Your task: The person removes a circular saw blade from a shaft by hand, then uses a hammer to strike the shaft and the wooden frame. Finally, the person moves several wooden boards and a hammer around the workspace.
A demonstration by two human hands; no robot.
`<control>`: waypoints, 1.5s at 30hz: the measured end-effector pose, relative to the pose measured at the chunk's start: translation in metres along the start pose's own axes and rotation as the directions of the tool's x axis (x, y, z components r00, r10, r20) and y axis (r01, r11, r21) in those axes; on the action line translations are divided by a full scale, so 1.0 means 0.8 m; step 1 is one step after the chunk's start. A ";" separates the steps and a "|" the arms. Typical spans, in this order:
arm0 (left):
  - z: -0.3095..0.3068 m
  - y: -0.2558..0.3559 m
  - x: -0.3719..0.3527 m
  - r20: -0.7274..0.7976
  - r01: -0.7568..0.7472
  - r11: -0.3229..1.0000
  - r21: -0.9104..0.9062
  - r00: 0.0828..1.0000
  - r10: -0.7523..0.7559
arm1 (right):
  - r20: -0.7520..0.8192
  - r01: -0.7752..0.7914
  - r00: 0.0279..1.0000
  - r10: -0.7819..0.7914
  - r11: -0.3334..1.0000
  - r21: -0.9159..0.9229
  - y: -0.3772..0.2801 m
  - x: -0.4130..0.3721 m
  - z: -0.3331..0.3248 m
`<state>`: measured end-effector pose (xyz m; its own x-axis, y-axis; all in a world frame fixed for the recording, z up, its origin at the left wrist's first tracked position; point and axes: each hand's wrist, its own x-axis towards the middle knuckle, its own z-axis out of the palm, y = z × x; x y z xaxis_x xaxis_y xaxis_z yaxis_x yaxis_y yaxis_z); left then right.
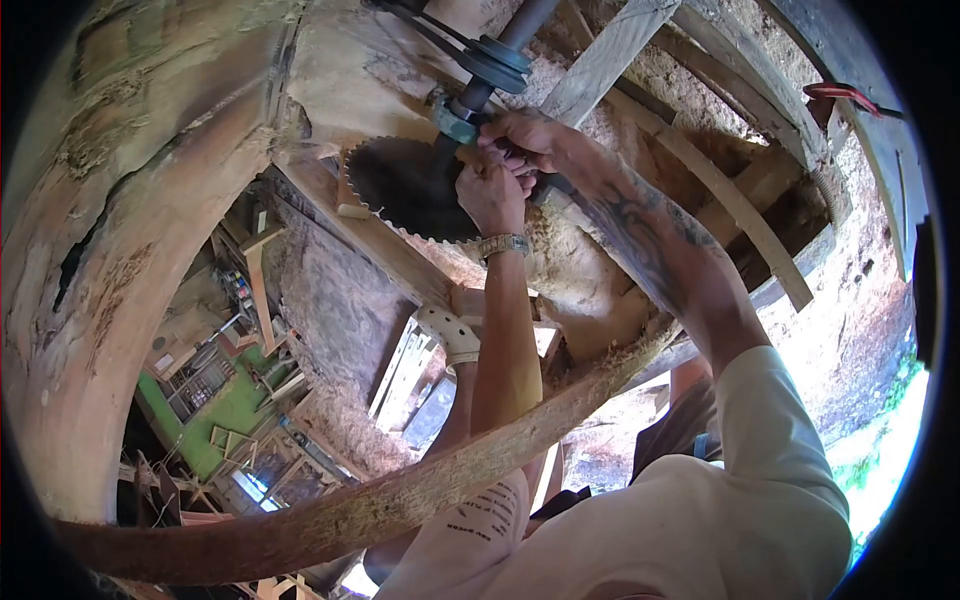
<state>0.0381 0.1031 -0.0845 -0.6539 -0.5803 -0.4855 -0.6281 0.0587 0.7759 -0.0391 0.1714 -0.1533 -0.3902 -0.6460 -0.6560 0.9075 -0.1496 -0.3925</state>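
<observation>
A round toothed saw blade (405,188) is mounted on a dark shaft (525,22) under a wooden frame. My left hand (492,195), with a metal watch on the wrist, is closed beside the blade, close to its hub. Against it, my right hand (522,140) is closed too, at the greenish bearing block (455,122) on the shaft. The fingers of both hands meet and overlap. Whatever they grip between them is hidden. A grooved pulley (497,66) sits on the shaft just above the hands.
A curved wooden pole (330,525) crosses below my arms. Wooden beams (612,60) and sawdust surround the shaft. A foot in a white clog (448,333) stands nearby. A red cable-like item (842,92) lies at upper right. Wooden pieces lie around green flooring (205,440) at left.
</observation>
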 end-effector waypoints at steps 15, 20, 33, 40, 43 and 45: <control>-0.044 -0.015 -0.008 0.176 -0.282 0.957 -0.073 0.941 0.290 | 0.279 0.279 0.943 -0.182 0.889 -0.362 0.038 -0.078 -0.011; -0.048 -0.015 -0.024 -0.119 -0.198 0.976 -0.094 0.975 0.186 | 0.270 0.219 0.955 -0.120 0.901 -0.375 0.056 -0.091 -0.016; -0.249 0.022 0.057 -0.218 -0.470 0.783 0.408 0.782 0.583 | 0.695 -0.613 0.407 -0.593 -0.741 -0.273 0.100 0.027 -0.004; -0.201 0.036 0.078 -0.164 -0.154 0.899 0.409 0.957 0.239 | 0.606 -0.774 0.538 -0.585 -0.627 0.082 0.117 0.060 -0.014; -0.196 0.018 0.104 -0.193 -0.233 0.736 0.636 0.875 0.444 | 0.688 -0.864 0.297 -0.662 -0.493 -0.101 0.117 0.058 -0.022; -0.191 0.028 0.113 -0.288 -0.112 0.869 0.481 0.917 0.278 | 0.673 -0.895 0.228 -0.703 -0.424 -0.140 0.115 0.059 -0.020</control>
<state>0.0295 -0.0720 -0.0494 -0.6526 -0.7492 -0.1136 -0.6755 0.5073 0.5351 0.0233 0.1390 -0.2301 -0.6230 -0.5460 0.5601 -0.0579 0.7463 0.6631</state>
